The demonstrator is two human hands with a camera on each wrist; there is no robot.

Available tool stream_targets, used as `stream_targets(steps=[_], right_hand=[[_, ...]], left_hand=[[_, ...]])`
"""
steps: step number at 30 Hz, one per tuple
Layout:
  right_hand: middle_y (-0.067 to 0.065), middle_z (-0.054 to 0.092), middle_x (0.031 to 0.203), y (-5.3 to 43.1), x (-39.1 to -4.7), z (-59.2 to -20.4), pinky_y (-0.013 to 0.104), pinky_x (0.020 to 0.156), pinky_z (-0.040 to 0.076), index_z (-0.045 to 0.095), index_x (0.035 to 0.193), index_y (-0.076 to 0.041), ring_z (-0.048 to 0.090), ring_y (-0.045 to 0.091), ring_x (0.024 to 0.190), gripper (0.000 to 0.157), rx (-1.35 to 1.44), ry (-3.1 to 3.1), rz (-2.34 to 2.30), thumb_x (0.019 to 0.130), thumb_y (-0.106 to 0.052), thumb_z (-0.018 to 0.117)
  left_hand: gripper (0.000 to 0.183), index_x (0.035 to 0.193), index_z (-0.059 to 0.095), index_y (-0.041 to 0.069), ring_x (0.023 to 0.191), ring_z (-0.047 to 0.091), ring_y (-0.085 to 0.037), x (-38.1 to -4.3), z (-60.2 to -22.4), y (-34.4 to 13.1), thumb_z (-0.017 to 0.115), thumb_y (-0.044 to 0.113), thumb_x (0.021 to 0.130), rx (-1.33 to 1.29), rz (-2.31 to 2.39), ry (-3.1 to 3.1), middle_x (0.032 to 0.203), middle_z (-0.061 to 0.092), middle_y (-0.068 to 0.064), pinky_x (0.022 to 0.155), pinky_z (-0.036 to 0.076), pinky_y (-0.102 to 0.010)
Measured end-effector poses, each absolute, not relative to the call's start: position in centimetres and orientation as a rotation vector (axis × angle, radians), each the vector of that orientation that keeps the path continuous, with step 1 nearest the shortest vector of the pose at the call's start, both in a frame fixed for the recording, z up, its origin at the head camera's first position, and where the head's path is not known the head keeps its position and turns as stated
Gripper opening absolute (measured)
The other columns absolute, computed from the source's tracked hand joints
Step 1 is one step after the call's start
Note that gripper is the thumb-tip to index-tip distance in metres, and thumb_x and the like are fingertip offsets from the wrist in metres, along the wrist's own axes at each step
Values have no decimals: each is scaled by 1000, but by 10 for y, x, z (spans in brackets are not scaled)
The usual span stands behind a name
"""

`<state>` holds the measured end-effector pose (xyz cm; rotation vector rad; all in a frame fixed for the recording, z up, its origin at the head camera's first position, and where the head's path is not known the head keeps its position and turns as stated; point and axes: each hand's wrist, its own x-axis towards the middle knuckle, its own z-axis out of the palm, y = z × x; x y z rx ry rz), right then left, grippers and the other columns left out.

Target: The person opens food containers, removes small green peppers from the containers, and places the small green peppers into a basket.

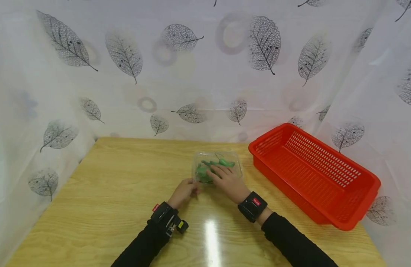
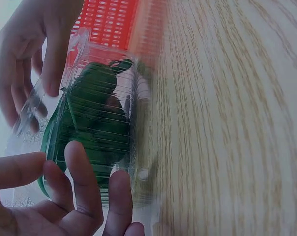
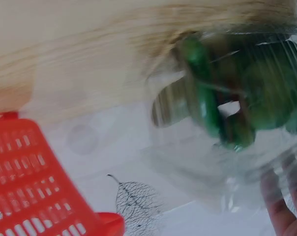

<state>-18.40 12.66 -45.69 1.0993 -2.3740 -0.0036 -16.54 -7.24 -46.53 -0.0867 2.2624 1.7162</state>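
A clear plastic box (image 1: 239,168) with several green peppers (image 1: 225,162) in it stands on the table, toward the far side. At its near left corner, my left hand (image 1: 184,191) pinches the rim between thumb and forefinger, the other fingers bent along the side (image 2: 74,196). My right hand (image 1: 230,184) reaches over the box from the right. In the left wrist view its thumb and fingers (image 2: 28,73) lie on either side of the raised clear lid (image 2: 28,110). The right wrist view is blurred and shows only some fingertips (image 3: 281,196) beside the plastic.
A red perforated basket (image 1: 312,174) stands to the right of the box, set at an angle along the table's right side. The wooden table (image 1: 108,193) meets a white curtain (image 1: 198,81) printed with leaves at the back and sides.
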Motion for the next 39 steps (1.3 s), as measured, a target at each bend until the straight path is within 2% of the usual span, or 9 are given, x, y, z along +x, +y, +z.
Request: stream_targets(steps=[3, 10, 19, 24, 29, 35, 39], right_hand=[[11, 60, 127, 134, -185, -456, 45, 88, 51, 56, 129, -13, 58, 27, 114, 51, 1091, -2344, 43, 81, -16, 73], [12, 64, 118, 147, -186, -456, 42, 87, 52, 61, 121, -10, 62, 29, 106, 49, 1038, -2306, 31, 76, -21, 77], [11, 64, 121, 156, -182, -455, 40, 84, 52, 62, 123, -12, 60, 29, 110, 58, 1036, -2339, -97, 68, -16, 83], [10, 65, 120, 153, -180, -458, 38, 79, 53, 62, 123, -13, 61, 27, 107, 57, 1039, -2283, -159, 70, -11, 81], [10, 63, 123, 152, -175, -461, 40, 80, 53, 60, 125, -13, 61, 28, 109, 59, 1014, -2303, -98, 70, -5, 80], [16, 60, 121, 155, -173, -465, 44, 79, 54, 59, 126, -12, 60, 35, 109, 59, 884, -2351, -35, 71, -18, 82], [19, 59, 121, 156, -173, -466, 37, 70, 56, 60, 125, -11, 60, 37, 110, 58, 853, -2367, -6, 71, -18, 81]], left_hand=[[21, 87, 58, -10, 73, 61, -18, -166, -464, -73, 48, 8, 94, -80, 1728, 2268, 77, 61, -12, 72, 51, -31], [21, 90, 57, -12, 72, 61, -16, -166, -462, -74, 49, 7, 94, -54, 1746, 2247, 75, 59, -9, 74, 52, -33], [22, 90, 58, -8, 75, 64, -23, -166, -464, -72, 50, 12, 95, -92, 1736, 2290, 77, 61, -14, 73, 53, -34], [20, 94, 58, -7, 73, 62, -20, -166, -466, -72, 51, 12, 95, -93, 1763, 2330, 81, 64, -18, 70, 52, -32], [19, 94, 60, -11, 75, 64, -22, -167, -466, -74, 51, 6, 94, -87, 1747, 2349, 85, 65, -23, 72, 53, -33], [19, 94, 61, -12, 74, 62, -20, -167, -466, -74, 52, 5, 93, -82, 1716, 2347, 84, 65, -22, 71, 52, -31], [19, 93, 61, -11, 73, 61, -18, -165, -466, -74, 52, 5, 93, -78, 1711, 2339, 83, 64, -20, 70, 51, -32]])
